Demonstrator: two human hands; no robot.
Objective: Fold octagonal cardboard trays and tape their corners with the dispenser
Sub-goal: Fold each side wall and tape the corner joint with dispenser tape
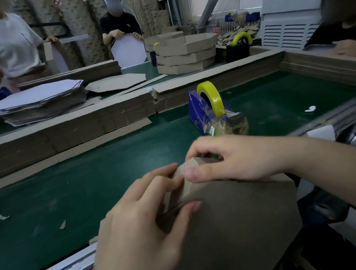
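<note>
Near edge of the counter (45, 212): a brown cardboard tray (231, 219) is tipped up against the metal rail, its flat underside toward the camera and one corner raised.
Left hand (140, 228): pressed on the tray's left side just below that corner, fingers curled over the folded wall, thumb laid flat on the brown face; clamped on the cardboard.
Right hand (234, 161): pinching the same corner from the right, thumb in front, fingers wrapped behind the flap; the two hands nearly touch at the corner.
Tape dispenser (210, 111): blue, with a yellow roll, standing on the green surface just beyond the hands; clear tape bunched around its front end.
Between hands and dispenser: bare green surface.
Far side of the counter: long stacks of cardboard strips (68, 132) lie like a low wall across the surface.
Behind that wall: a pile of flat octagonal blanks (40, 100), white face up, and a stack of finished trays (185, 52).
Other dispensers: a second one with a yellow roll (240, 47) beside the finished stack.
Scraps: small cardboard bits (2, 216) at left, a white crumpled piece (310, 109) at right.
People: two stand at the back handling blanks; a third person's hand (349, 49) rests on the cardboard at far right.
</note>
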